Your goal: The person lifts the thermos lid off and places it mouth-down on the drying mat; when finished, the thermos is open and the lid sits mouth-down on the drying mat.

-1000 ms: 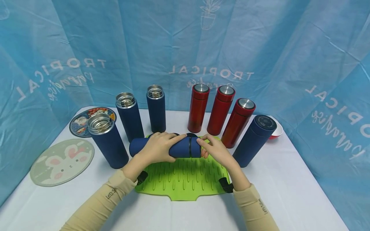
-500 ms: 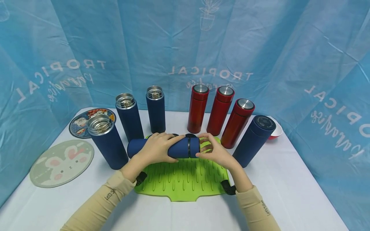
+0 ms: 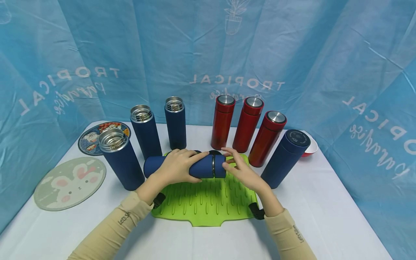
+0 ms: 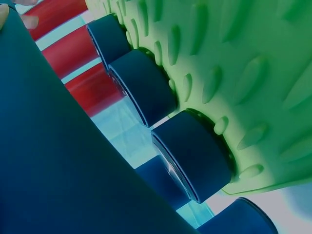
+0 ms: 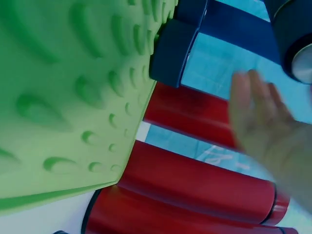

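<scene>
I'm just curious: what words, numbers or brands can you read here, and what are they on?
"TROPICAL": blue curtain, three times, mirrored.
"Paradise": same curtain, in mirrored script, partly hidden in the middle.
"Let's Slim": right sleeve.
"Let's Sl...": left sleeve, ending unclear.
Lid of the upright blue bottle at right: print too small to read.
Bottle in the left hand: no readable lettering.

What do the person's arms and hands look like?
The left sleeve and right sleeve are long and beige, with dark writing that starts with "Let's". The left hand and right hand wear no gloves. One black piece peeks out past the left sleeve's end, and a second black piece past the right's.
</scene>
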Demonstrator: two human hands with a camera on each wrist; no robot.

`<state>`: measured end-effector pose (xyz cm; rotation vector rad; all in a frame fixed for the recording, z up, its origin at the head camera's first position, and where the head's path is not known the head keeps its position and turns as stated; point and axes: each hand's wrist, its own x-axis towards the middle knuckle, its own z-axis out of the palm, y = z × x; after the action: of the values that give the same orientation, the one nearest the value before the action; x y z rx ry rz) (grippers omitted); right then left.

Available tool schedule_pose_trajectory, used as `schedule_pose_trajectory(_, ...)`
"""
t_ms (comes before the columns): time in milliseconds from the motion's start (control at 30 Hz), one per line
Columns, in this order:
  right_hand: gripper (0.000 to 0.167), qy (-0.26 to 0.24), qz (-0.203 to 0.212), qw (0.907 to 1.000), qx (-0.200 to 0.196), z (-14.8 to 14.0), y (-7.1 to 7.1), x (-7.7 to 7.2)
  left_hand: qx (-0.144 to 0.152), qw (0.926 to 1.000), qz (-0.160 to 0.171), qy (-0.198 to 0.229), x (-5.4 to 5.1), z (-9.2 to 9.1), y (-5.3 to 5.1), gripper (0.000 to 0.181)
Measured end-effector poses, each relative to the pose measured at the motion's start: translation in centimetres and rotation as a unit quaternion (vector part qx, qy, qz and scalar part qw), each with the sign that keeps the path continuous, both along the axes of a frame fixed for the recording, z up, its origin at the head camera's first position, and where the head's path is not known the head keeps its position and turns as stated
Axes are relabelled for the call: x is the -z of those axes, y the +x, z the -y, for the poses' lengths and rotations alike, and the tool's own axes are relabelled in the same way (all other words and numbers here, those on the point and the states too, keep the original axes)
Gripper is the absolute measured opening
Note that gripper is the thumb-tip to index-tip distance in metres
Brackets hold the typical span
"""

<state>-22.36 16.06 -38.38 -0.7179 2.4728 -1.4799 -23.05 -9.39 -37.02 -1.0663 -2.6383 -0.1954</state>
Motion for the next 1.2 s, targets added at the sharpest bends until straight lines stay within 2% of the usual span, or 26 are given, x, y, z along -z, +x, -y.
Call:
schedule_pose_trajectory(133, 0.041, 0.033, 0.015, 0.9972, 0.066, 0.3, -0.2, -0.4, 0.008, 1.0000, -0.004, 0.002, 0.1, -0.1, 0.0, 0.086)
schedule_pose_trajectory(200, 0.040, 0.031, 0.033, 0.9958, 0.079, 0.4, -0.2, -0.6, 0.013, 0.9999, -0.004, 0.005, 0.2, -0.2, 0.1, 0.086)
schedule_pose_trajectory(367, 0.045, 0.015, 0.107, 0.9918, 0.068, 0.4, -0.3, -1.0, 0.017, 0.9997, -0.014, 0.007, 0.2, -0.2, 0.1, 0.086)
schedule_pose_trajectory(433, 0.046, 0.015, 0.124, 0.9904, 0.060, 0.3, -0.4, -1.0, 0.016, 0.9997, -0.019, 0.006, 0.1, -0.2, 0.1, 0.085)
schedule_pose_trajectory(533, 0.047, 0.018, 0.132, 0.9896, 0.055, 0.2, -0.4, -1.0, 0.016, 0.9996, -0.025, 0.000, -0.1, -0.2, 0.1, 0.085)
schedule_pose_trajectory(733, 0.051, -0.008, 0.146, 0.9885, 0.037, -0.1, -0.4, -0.7, 0.016, 0.9991, -0.038, -0.013, -0.3, -0.1, 0.2, 0.085)
schedule_pose_trajectory(1000, 0.055, -0.063, 0.122, 0.9905, -0.009, -0.5, -0.2, -0.1, 0.011, 0.9998, -0.018, -0.002, -0.3, -0.2, 0.2, 0.085)
schedule_pose_trajectory(1200, 0.065, -0.048, 0.033, 0.9981, -0.021, -0.7, 0.0, 0.0, 0.009, 0.9998, -0.015, -0.002, -0.3, -0.2, 0.2, 0.086)
